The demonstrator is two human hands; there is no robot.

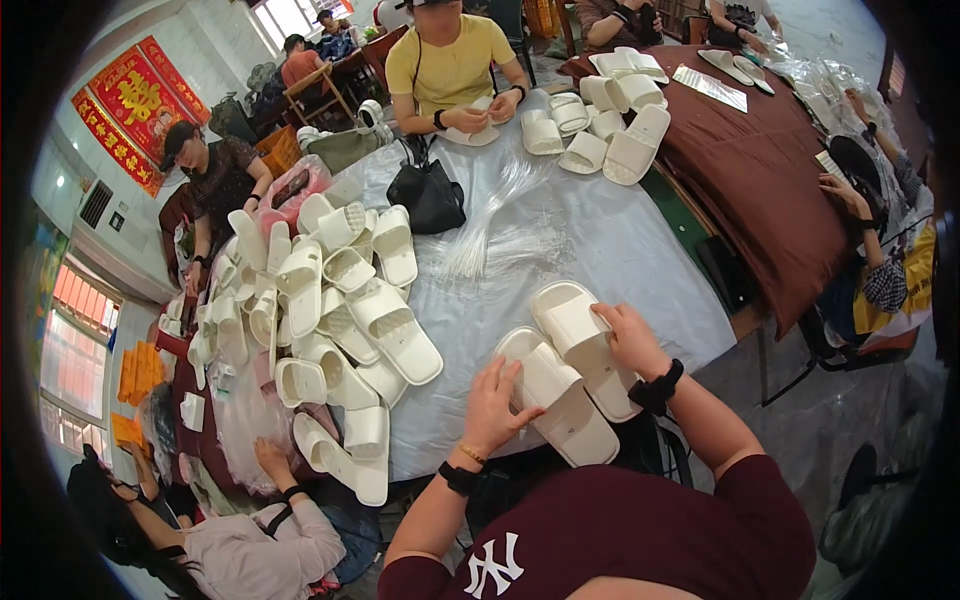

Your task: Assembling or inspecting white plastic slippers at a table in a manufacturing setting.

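Observation:
In front of me, at the near edge of the table, a pair of cream slippers lies side by side. My left hand (492,404) grips the left slipper (572,425) by its side, thumb reaching across at the strap's opening. On the other one, the right slipper (608,383), my right hand (634,342) holds the outer side of the strap, with its fingertips on top and its thumb hidden. Both slippers point away from me, their heels close to my body. To the left is a large heap of similar slippers (400,330).
Clear plastic ties (490,225) fan across the plastic-covered table (640,260), beside a black bag (425,195). More slippers (632,145) sit at the far right, next to a brown-covered table (740,170). A person in yellow (450,65) handles a slipper opposite; other people sit around.

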